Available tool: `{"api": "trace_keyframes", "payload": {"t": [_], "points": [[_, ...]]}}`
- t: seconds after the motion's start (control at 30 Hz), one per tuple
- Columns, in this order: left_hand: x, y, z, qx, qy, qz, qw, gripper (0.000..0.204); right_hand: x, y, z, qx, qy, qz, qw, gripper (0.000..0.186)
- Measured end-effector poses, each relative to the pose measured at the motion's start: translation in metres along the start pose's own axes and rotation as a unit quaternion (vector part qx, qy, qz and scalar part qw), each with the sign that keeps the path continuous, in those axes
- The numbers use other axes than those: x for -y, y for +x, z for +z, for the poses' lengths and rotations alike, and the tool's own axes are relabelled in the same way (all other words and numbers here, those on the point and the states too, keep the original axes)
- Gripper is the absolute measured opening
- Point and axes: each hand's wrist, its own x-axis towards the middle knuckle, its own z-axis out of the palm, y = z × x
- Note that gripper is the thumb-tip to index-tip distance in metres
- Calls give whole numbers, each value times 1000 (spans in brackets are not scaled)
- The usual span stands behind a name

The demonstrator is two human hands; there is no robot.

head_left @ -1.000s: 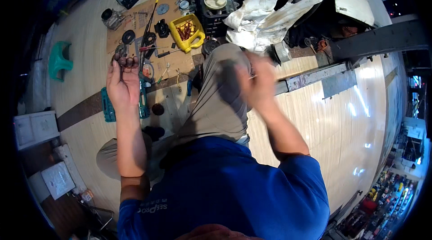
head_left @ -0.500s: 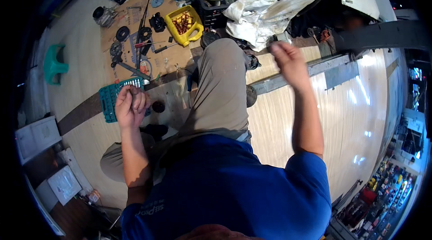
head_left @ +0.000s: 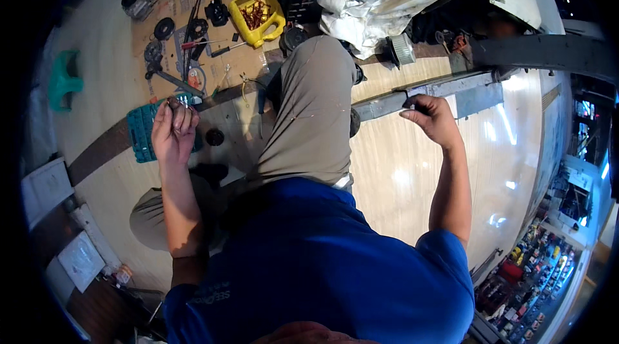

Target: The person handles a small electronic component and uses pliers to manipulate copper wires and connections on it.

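My left hand (head_left: 175, 130) is raised beside the teal socket set case (head_left: 140, 131), its fingers curled and pressed together around something too small to make out. On the right, over the grey metal beam (head_left: 380, 107), my right hand (head_left: 433, 119) is closed in a pinch. A small dark hooked piece (head_left: 402, 93) sticks out at its fingertips. Between the hands, a faint thin line (head_left: 308, 114) crosses in front of my bent knee; whether it is a wire held by both hands, I cannot tell.
A cardboard sheet (head_left: 149, 41) bears tools and dark parts. On it stands a cut yellow jug (head_left: 277, 5) with copper-coloured pieces inside. Behind my knee lie a stained white cloth (head_left: 361, 5) and a finned cylinder (head_left: 402, 50). A green stool (head_left: 64, 79) stands far left.
My right hand has come down and nearer, away from the white cloth, with the dark piece at its fingertips. My left hand has shifted slightly left and up; the whole view has shifted a little.
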Motion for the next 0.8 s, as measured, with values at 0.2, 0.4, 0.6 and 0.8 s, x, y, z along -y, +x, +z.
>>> {"api": "trace_keyframes", "payload": {"t": [0.2, 0.4, 0.6, 0.8], "points": [[50, -22, -9, -55, -98, -62, 992, 18, -126, -78, 0, -142, -352, 226, 897, 35], [99, -49, 12, -22, -70, -109, 991, 21, -310, -282, 65, 83, -415, 477, 770, 59], [99, -49, 18, -12, -53, -103, 993, 19, -254, -277, 185, 433, -124, 390, 803, 94], [91, -40, 24, -18, -36, -98, 994, 19, -213, -173, 174, 178, 23, 166, 970, 19]]}}
